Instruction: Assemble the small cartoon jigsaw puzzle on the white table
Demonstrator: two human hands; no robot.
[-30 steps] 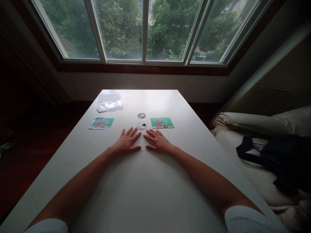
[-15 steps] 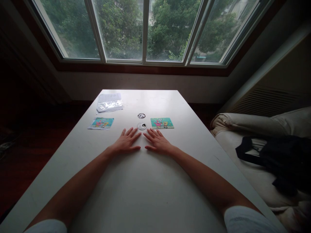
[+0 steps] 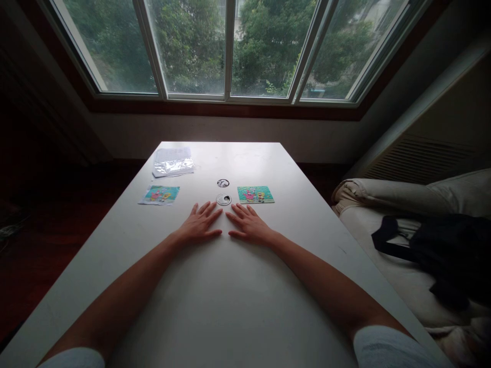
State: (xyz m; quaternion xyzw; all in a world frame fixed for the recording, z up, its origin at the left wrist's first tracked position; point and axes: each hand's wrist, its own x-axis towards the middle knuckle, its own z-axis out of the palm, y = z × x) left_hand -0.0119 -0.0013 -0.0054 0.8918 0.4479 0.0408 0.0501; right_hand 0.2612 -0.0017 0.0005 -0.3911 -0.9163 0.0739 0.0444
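both hands lay palm down on the white table (image 3: 230, 296), a narrow gap between their thumbs. the left hand (image 3: 199, 223) had its fingers spread apart and gripped nothing; the right hand (image 3: 248, 223) was likewise flat, fingers apart, with nothing in its hold. just beyond the fingertips, between the hands, sat the larger disc (image 3: 223, 199), and past it the smaller disc (image 3: 223, 183). the puzzle (image 3: 255, 194) lay flat just beyond the right hand, its picture looking whole. the matching print (image 3: 161, 194) lay past the left hand, well apart from the puzzle. behind the print, near the table's far left corner, a clear shiny bag (image 3: 174, 166) lay with pale paper (image 3: 176, 153); whether the paper was inside or underneath could not be told.
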